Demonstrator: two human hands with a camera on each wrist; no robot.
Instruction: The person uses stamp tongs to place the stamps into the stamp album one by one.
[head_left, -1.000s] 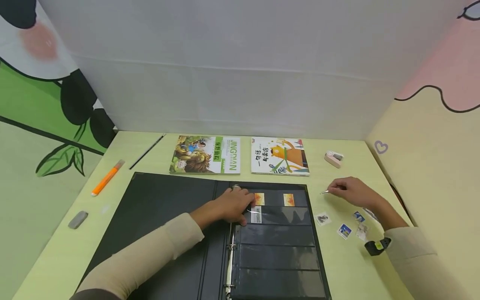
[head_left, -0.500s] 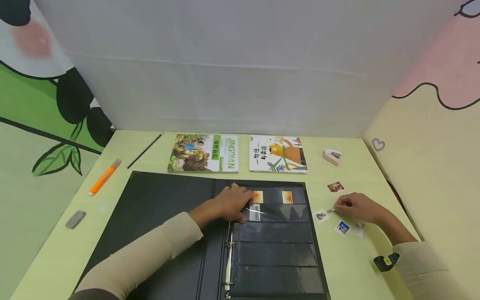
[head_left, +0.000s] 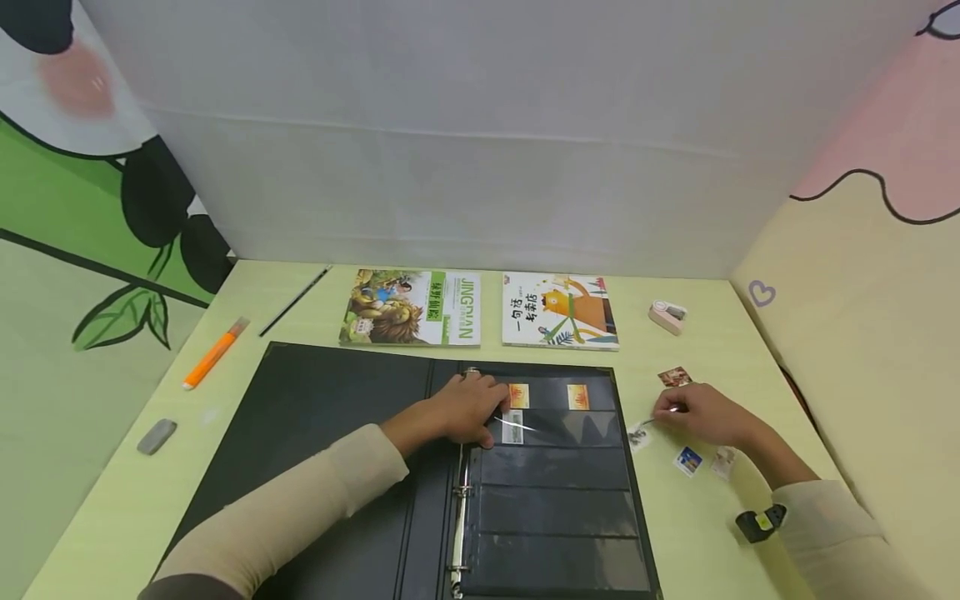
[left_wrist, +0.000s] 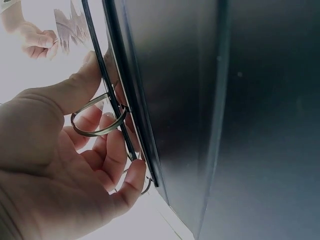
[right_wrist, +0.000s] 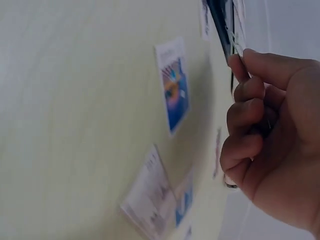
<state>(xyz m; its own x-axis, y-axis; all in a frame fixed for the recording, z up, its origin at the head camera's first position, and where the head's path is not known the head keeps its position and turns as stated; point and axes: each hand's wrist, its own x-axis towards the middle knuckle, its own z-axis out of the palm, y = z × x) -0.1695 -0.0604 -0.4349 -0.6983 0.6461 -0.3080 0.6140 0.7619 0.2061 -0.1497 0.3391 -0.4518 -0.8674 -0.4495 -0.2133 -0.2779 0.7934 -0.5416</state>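
My left hand (head_left: 468,408) grips the edge of a black stamp album page (head_left: 555,467) at the ring side, thumb and fingers on opposite faces beside a metal ring (left_wrist: 100,131). Two orange stamps (head_left: 578,397) sit in the page's top strip, and a grey stamp (head_left: 512,430) in the second. My right hand (head_left: 705,414) pinches slim metal tweezers (head_left: 652,421). Their tip overlaps a grey-and-white stamp (head_left: 637,439) lying beside the album. Around this hand lie a blue stamp (head_left: 687,461), a pale stamp (head_left: 723,462) and a brown stamp (head_left: 674,377).
Two picture books (head_left: 410,308) lie behind the album. A pink-and-white sharpener-like item (head_left: 667,317) is at the back right. Left of the album's black cover (head_left: 337,400) are a pencil (head_left: 295,302), an orange marker (head_left: 215,354) and a grey eraser (head_left: 157,437).
My right hand has come nearer to me, uncovering the brown stamp, then shifted left so the tweezers reach over the grey-and-white stamp. The left hand stays on the page.
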